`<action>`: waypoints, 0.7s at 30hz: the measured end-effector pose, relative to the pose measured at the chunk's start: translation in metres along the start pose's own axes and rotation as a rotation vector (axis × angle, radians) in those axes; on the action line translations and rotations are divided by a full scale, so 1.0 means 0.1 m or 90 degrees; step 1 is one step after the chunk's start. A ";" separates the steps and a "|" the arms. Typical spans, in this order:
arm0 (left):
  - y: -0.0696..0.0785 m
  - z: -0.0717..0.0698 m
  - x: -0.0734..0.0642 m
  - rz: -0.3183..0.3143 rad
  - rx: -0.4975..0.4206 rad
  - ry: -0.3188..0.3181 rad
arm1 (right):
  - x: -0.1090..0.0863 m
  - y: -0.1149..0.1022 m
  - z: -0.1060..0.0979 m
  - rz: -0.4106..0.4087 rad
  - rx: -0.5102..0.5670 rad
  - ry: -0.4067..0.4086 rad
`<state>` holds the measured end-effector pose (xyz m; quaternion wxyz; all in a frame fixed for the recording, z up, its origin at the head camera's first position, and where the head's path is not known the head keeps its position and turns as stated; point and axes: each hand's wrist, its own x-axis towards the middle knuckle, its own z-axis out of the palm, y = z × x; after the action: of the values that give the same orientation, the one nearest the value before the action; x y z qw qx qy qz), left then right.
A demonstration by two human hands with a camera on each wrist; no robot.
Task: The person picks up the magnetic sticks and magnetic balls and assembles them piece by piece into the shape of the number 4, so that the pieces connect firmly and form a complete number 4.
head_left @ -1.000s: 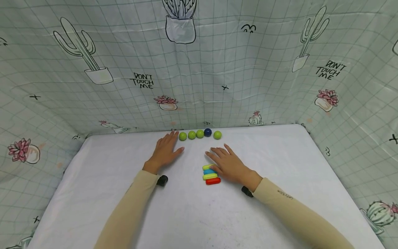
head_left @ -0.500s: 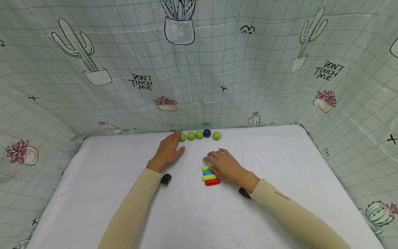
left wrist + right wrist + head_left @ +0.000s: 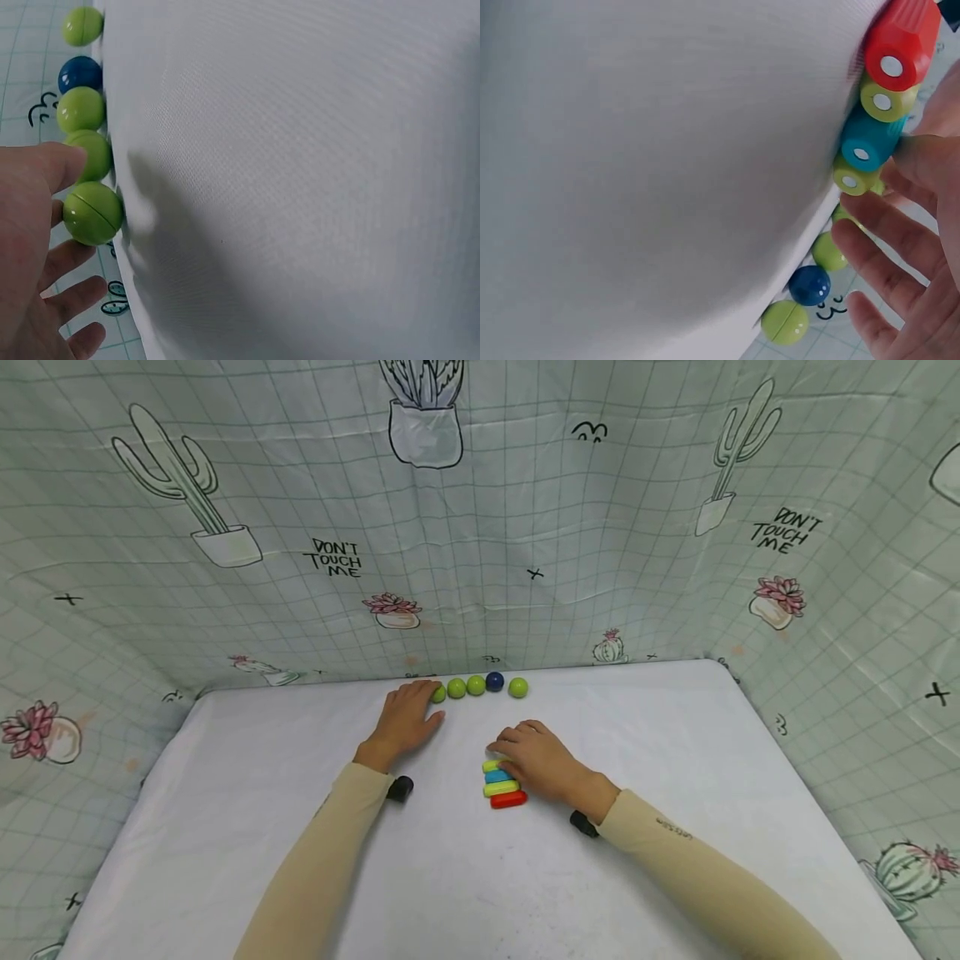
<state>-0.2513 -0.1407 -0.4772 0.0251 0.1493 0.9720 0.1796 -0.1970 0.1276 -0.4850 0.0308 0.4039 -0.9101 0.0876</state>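
A row of green balls and one blue ball (image 3: 495, 682) lines the table's far edge. Over the leftmost green ball (image 3: 93, 214) my left hand (image 3: 405, 718) reaches with its fingertips, thumb held apart toward me. Four-sided in no way, the short rounded sticks lie stacked side by side: a red stick (image 3: 508, 799), a yellow-green stick (image 3: 501, 787), a blue stick (image 3: 871, 140) and a farther yellow-green stick (image 3: 855, 180). My right hand (image 3: 543, 762) is at their right ends, its thumb by the blue stick and index finger beyond the farthest stick. The other fingers are loosely bent.
A white cloth covers the table (image 3: 465, 885). Behind it and at both sides hangs a gridded curtain (image 3: 480, 543) with cactus drawings. Another green ball (image 3: 518, 687) sits right of the blue ball, with a small gap between. Each wrist carries a black camera (image 3: 401, 789).
My left fingers have moved right onto the leftmost green ball. My right hand has lowered toward the sticks, its fingers bending more around the farthest one. Balls and sticks keep their places.
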 end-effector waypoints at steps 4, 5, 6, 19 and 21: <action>0.00 0.00 0.01 0.001 0.011 0.015 | 0.03 -0.01 -0.01 -0.003 0.018 -0.005; 0.00 0.00 0.02 -0.001 0.014 0.017 | 0.04 -0.01 -0.02 -0.004 0.023 -0.005; 0.01 0.00 0.02 -0.002 0.017 0.019 | 0.05 -0.02 -0.02 -0.004 0.025 -0.005; 0.04 -0.02 0.00 -0.007 0.024 0.024 | 0.12 -0.05 -0.12 0.008 0.050 -0.032; 0.04 -0.02 -0.01 -0.007 0.025 0.025 | 0.13 -0.05 -0.13 0.009 0.053 -0.037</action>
<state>-0.2494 -0.1382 -0.4741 0.0042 0.1407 0.9765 0.1632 -0.2025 0.1173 -0.4699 -0.0130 0.4010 -0.9089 0.1138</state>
